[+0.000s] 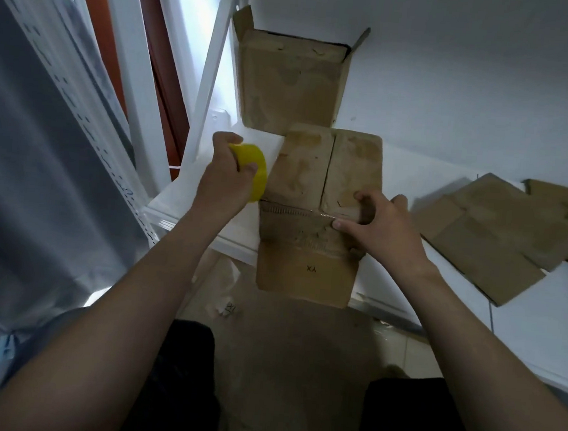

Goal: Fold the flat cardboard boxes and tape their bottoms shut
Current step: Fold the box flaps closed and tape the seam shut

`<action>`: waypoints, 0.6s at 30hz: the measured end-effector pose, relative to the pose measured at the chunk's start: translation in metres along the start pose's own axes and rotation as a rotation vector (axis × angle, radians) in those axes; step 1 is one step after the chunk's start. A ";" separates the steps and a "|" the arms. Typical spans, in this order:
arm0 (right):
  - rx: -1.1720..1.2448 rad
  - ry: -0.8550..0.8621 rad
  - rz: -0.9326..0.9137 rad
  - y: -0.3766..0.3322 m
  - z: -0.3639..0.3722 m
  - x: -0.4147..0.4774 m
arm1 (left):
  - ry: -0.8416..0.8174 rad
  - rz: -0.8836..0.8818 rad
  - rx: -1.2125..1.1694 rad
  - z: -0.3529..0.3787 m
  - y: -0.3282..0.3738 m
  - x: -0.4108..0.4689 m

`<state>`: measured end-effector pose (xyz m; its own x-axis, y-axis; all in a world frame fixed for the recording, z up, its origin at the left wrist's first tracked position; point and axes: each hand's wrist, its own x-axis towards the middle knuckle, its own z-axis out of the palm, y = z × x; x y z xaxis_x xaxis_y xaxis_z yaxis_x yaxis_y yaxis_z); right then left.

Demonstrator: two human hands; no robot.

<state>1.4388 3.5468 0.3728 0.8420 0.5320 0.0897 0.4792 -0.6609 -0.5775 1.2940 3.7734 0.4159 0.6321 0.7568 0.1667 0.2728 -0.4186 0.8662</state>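
Taping job in progress here. The left hand (224,173) is gripping a yellow tape roll (250,168), fingers curled right round it, just off the left edge of the box (305,271). That box is sitting bottom-up on the near edge of the white table (451,143), flaps closed, and its centre seam (327,171) is running straight away from the person.

The right hand (383,226) is clamping the box's near-right top edge: fingers bent over the top face, thumb lying flat along the edge. It looks like it's pinning down the end of a strip of tape (296,211) that's stretching sideways to the roll.

So the bit that matters: the tape is lying across the box left to right, while the seam is running front to back. The roll hand is the one nearer the free end, so I'm guessing it's the one doing the pulling or tearing.

Behind it an already-folded box (285,89) is standing open, and flat cardboard boxes (488,238) are waiting off to the right.
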 end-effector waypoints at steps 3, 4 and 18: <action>-0.007 -0.012 -0.003 -0.005 0.003 0.009 | 0.075 0.119 -0.080 -0.009 0.014 -0.004; -0.032 -0.026 0.008 -0.007 0.002 0.010 | 0.073 0.147 -0.101 -0.012 0.020 -0.008; 0.589 -0.072 -0.381 -0.073 -0.024 -0.045 | -0.254 -0.049 -0.459 0.008 0.067 -0.055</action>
<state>1.3721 3.5580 0.4304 0.6142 0.7167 0.3304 0.5059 -0.0361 -0.8619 1.2838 3.7001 0.4605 0.7979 0.6007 0.0503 -0.0028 -0.0797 0.9968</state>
